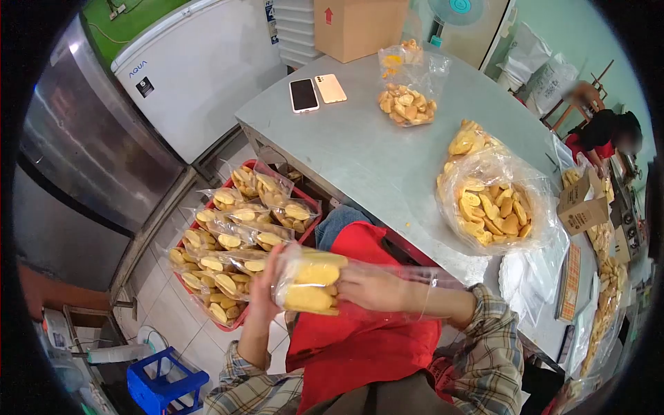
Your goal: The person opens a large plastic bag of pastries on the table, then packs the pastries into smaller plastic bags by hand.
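My left hand (262,288) is closed around the bottom end of a clear plastic bag (282,278) lying sideways above my lap. Pale yellow, oval bread-like slices (310,286) fill that end of the bag. From the right, my right hand (372,288) reaches inside through the bag's mouth, and the loose plastic covers my wrist. Its fingers are curled against the slices; whether they pinch one is hidden. Beside my left hand, several filled bags (232,242) are packed in a red crate (317,223) on the floor.
On the metal table (346,152) stand a large open bag of slices (494,211), a smaller bag (407,105), two phones (303,95), a cardboard box (360,28) and empty plastic bags (529,277). A blue stool (162,387) stands lower left. Another person (602,135) works at far right.
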Demonstrator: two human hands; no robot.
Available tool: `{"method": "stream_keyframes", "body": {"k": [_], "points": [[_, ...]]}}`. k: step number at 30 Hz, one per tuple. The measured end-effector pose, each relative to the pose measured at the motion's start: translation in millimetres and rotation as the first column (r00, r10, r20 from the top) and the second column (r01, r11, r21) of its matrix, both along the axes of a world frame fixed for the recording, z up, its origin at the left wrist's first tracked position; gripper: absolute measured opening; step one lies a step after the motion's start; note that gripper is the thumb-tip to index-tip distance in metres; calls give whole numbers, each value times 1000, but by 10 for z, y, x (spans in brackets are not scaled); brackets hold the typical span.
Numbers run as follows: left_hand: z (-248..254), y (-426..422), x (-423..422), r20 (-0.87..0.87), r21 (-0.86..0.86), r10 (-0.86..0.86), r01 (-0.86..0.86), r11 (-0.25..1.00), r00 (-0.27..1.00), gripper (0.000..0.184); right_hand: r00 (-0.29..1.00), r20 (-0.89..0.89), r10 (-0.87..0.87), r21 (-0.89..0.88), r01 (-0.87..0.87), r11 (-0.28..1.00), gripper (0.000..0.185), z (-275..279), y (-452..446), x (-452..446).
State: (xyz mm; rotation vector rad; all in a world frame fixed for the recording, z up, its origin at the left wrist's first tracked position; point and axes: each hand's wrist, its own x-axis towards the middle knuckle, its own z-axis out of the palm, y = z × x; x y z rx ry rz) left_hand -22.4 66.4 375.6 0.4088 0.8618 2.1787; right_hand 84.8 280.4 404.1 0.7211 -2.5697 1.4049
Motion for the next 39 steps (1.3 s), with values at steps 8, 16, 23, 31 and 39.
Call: {"method": "stream_keyframes", "body": {"k": [8,16,23,31,39], "points": [[-216,-295,-102,-331,-675,-112,-152,722,937,33,947,-253,198,715,45,698,27,-331,113,136],[-190,-246,212,276,-450,57,77,889,959,60,997,-65,-28,325,48,945,53,-263,-187,117],[-534,-359,70,208,-334,4,68,940,978,61,976,215,-41,433,-57,900,43,-130,109,278],[-683,-533,-106,332,-114,286,-262,958,899,56,386,5,-923,456,820,345,23,70,2567,720],[-384,89,103,190,161,36,-68,985,981,93,308,-37,-951,715,673,191,33,-393,2868,992]]}}
